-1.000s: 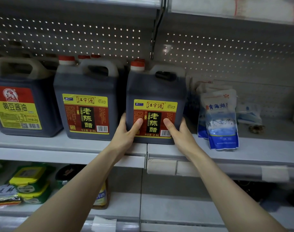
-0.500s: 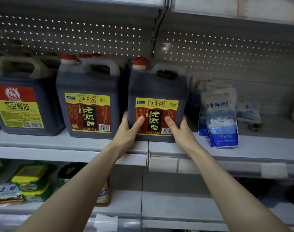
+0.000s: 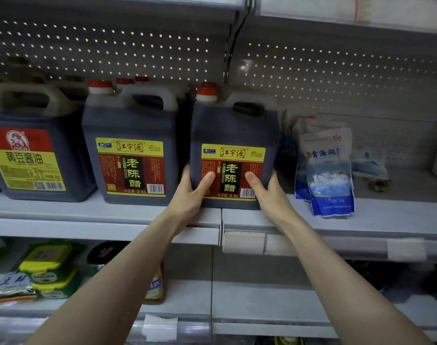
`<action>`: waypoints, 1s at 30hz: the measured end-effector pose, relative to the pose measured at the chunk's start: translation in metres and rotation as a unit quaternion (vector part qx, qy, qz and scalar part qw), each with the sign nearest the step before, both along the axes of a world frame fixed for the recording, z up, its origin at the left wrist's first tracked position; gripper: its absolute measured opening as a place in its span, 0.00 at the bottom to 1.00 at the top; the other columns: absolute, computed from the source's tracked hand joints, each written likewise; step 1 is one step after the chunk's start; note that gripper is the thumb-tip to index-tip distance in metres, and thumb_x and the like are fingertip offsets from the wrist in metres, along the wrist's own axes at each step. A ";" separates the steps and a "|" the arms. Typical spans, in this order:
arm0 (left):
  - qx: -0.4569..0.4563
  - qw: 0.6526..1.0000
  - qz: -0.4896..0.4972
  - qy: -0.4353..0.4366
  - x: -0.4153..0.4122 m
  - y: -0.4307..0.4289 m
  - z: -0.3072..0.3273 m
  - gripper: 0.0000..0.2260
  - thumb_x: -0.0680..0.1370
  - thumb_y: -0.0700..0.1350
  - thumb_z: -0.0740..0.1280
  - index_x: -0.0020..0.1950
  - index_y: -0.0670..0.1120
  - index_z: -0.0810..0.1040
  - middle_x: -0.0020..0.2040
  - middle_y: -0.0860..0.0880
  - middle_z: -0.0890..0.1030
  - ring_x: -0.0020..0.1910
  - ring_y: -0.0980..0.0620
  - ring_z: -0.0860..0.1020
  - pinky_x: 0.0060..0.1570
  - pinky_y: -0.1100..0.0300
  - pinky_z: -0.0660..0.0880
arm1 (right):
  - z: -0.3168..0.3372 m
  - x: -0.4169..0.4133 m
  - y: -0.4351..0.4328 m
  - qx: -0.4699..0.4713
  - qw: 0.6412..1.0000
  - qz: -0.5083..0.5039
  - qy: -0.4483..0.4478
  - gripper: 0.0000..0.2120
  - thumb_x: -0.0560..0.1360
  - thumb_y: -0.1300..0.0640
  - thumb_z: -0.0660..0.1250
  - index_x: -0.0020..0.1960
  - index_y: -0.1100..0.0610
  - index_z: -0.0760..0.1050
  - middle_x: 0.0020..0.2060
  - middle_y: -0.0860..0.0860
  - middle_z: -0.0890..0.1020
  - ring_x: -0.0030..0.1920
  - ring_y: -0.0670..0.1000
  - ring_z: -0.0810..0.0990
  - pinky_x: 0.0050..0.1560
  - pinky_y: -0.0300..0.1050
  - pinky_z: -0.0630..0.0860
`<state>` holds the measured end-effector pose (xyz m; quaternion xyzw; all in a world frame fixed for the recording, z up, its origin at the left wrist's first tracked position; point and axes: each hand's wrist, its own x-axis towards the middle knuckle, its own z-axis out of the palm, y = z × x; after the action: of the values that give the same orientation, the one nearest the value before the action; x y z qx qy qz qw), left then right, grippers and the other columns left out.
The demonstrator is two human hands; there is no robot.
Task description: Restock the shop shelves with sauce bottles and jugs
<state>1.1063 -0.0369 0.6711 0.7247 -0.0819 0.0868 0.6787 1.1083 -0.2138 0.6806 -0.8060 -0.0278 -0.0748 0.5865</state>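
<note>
Two hands clamp one vinegar jug (image 3: 233, 145) low on its sides: the left hand (image 3: 191, 195) wraps the left lower corner with its thumb laid across the label, and the right hand (image 3: 267, 192) mirrors it on the right corner. Each grip is closed against the jug, fingers curled out of sight around the flanks, thumbs in front. Holding it at the base rather than by the moulded handle looks like a way to steer a heavy, full container squarely into its slot and keep the label facing outward.

The jug stands upright on the middle shelf (image 3: 138, 212), near the front edge, straddling the seam between two shelf panels. It sits just beside a matching jug (image 3: 133, 150) on its left, and near a blue-and-white pouch (image 3: 329, 175) on its right.

The jug is dark, nearly black with liquid, with a translucent handle, a red cap on a white neck, and a yellow-and-red label marked 2.5L. Farther left stands a soy sauce jug (image 3: 31, 150) with a red-and-yellow label. I judge this placement nearly finished, with only squaring up left.
</note>
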 end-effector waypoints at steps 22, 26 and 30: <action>0.001 1.000 0.022 0.014 -0.002 -0.003 0.000 0.25 0.79 0.52 0.62 0.74 0.50 0.61 0.66 0.52 0.74 0.63 0.55 0.73 0.51 0.71 0.70 | 0.000 -0.001 0.000 -0.003 1.000 0.001 0.021 0.48 0.64 0.29 0.60 0.77 0.49 0.51 0.72 0.50 0.68 0.70 0.53 0.69 0.69 0.59 0.68; 0.011 0.999 0.030 0.025 -0.009 0.001 0.007 0.24 0.79 0.52 0.63 0.74 0.50 0.63 0.65 0.53 0.75 0.62 0.56 0.74 0.51 0.70 0.70 | 0.004 -0.005 -0.002 -0.004 1.000 0.003 0.015 0.49 0.64 0.30 0.61 0.77 0.51 0.52 0.71 0.50 0.70 0.70 0.53 0.69 0.69 0.58 0.68; 0.038 0.998 0.013 0.044 -0.025 0.010 0.018 0.35 0.72 0.60 0.65 0.76 0.49 0.60 0.69 0.52 0.72 0.67 0.53 0.71 0.66 0.56 0.70 | 0.011 -0.019 0.000 -0.024 1.000 0.003 -0.003 0.38 0.74 0.41 0.65 0.77 0.52 0.54 0.69 0.48 0.72 0.68 0.49 0.71 0.65 0.46 0.70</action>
<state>1.0814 -0.0267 0.6886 0.7543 -0.0455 0.0606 0.6522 1.0892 -0.2143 0.6918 -0.8193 -0.0337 -0.0753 0.5675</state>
